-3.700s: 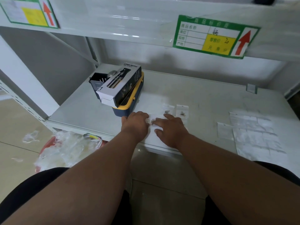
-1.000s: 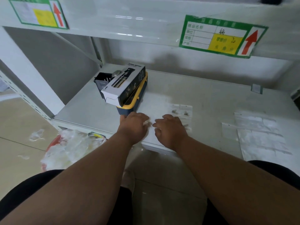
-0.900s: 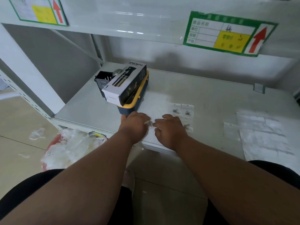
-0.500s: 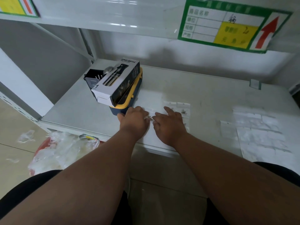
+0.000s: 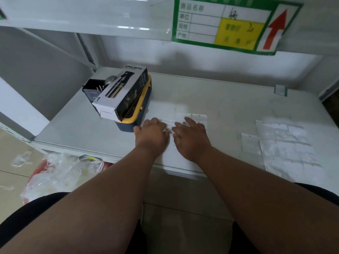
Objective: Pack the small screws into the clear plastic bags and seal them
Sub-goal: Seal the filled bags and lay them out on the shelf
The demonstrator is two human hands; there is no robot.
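Head view: we look down at both hands on a white shelf.
Containers: a spray bottle box lies tilted on a blue and yellow case; contents hidden.
Screws: small screws glint between the hands, on a clear plastic bag.
Left hand: fingers curled over the bag; grip unclear.
Right hand: fingers flat, pressing.
Edges: both wrists cross the front lip; flat empty bags lie right.

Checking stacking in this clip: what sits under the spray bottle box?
The spray bottle box lies tilted on a blue case with a yellow rim. A black holder stands behind it. The case's top is mostly covered.
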